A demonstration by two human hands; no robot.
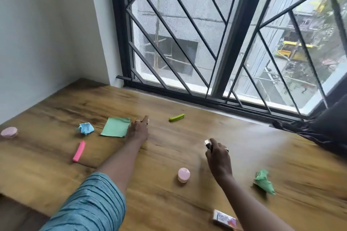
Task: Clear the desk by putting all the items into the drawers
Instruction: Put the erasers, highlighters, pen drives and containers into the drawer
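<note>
On the wooden desk (169, 202) lie a flat green paper (115, 127), a crumpled blue paper (86, 128), a pink highlighter (79, 151), a green clip (176, 117), a crumpled green paper (263, 182), a small pink jar (184, 174), another pink jar (9, 132) at the far left and a white eraser pack (223, 219) at the front. My left hand (139, 129) reaches just right of the flat green paper, index finger stretched out; something small may lie under the fingertips. My right hand (218, 157) is closed around a small dark object with a white tip (207, 142).
A barred window (216, 43) runs along the desk's far edge. A white wall (47, 33) stands at the left. Dark cloth (323, 129) is bunched at the right end of the desk. The desk's front left edge drops off near my sleeve.
</note>
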